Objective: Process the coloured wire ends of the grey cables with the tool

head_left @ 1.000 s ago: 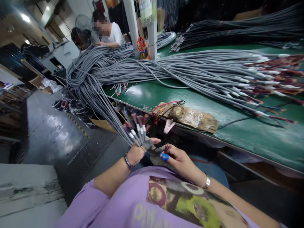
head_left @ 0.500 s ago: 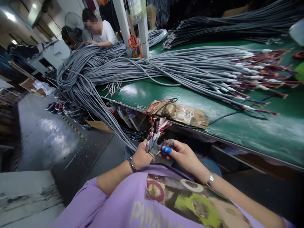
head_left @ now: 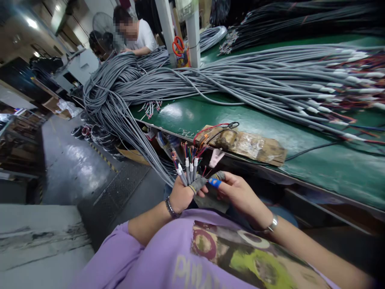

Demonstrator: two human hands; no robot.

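My left hand (head_left: 183,194) is closed around a small bunch of grey cables (head_left: 187,168) whose stripped ends, with coloured wires, stick up above the fist. A grey finger cot covers its thumb. My right hand (head_left: 237,192) sits just to the right, fingers pinched together at the cable ends, with a blue finger cot (head_left: 215,183) on one fingertip. What that pinch holds is too small to make out. Both hands hover over my lap, below the edge of the green table (head_left: 315,168).
A big heap of long grey cables (head_left: 228,80) lies across the green table and hangs off its left end. A taped brown block with red and black wires (head_left: 243,142) sits at the table's edge. Orange scissors (head_left: 178,45) hang on a white post. Another person (head_left: 136,34) works at the far left.
The cable ends in my left hand have turned more upright and fanned apart. My right hand has stayed close beside them. The view has shifted a little.
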